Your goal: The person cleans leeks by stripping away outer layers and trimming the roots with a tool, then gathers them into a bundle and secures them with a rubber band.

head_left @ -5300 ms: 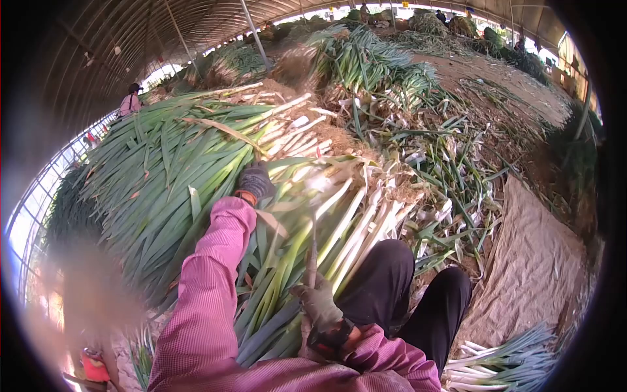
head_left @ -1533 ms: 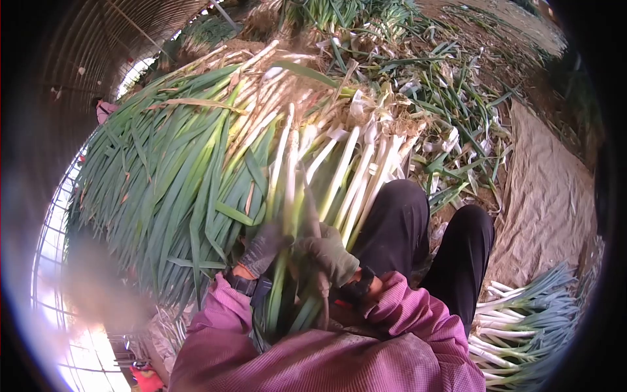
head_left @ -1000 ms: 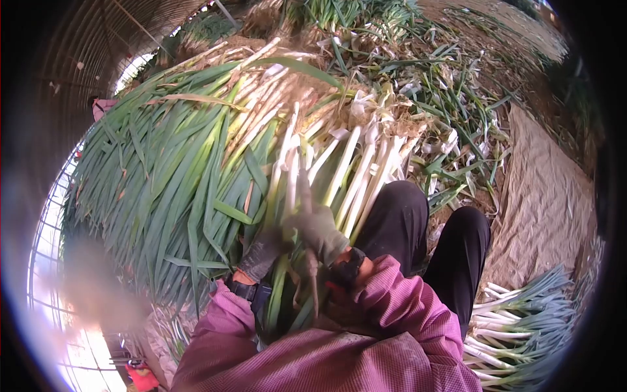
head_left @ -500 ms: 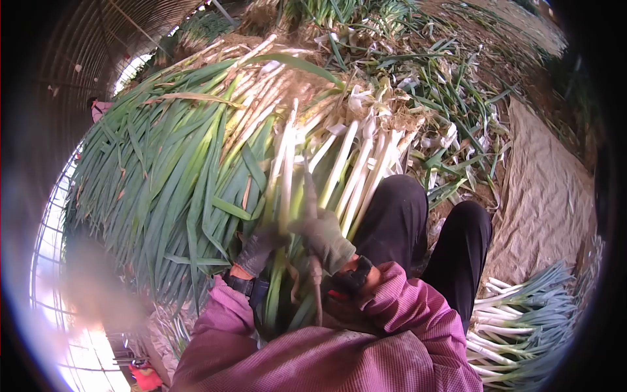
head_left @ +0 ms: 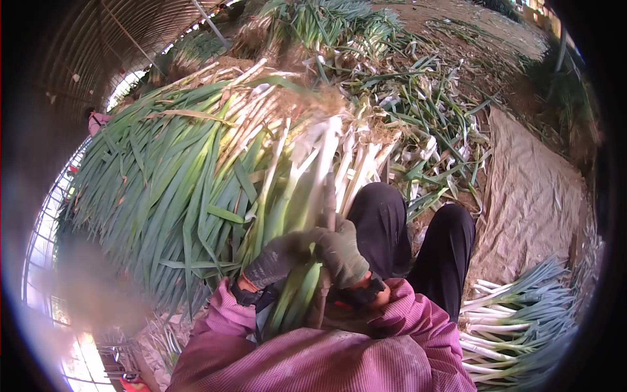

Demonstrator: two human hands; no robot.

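My left hand, in a dark glove, is closed round the green part of a green onion in front of my lap. The green leaves come out below the fist, and white stalks show blurred above it. Right beside it, my gloved right hand is wrapped round a brownish rod-like tool. Its narrow end points up along the stalks, and its lower length runs down toward my lap. A large heap of green onions lies to the left, leaves toward me, roots away.
Peeled green onions lie stacked at the lower right beside a brown cloth sheet. Loose leaves and peelings cover the ground ahead. More onion bundles stand at the back. A person is at the far left.
My right hand and the tool have shifted slightly right, the tool now more upright. My left hand has moved right, close to the right one. White stalks ahead of the hands have become blurred.
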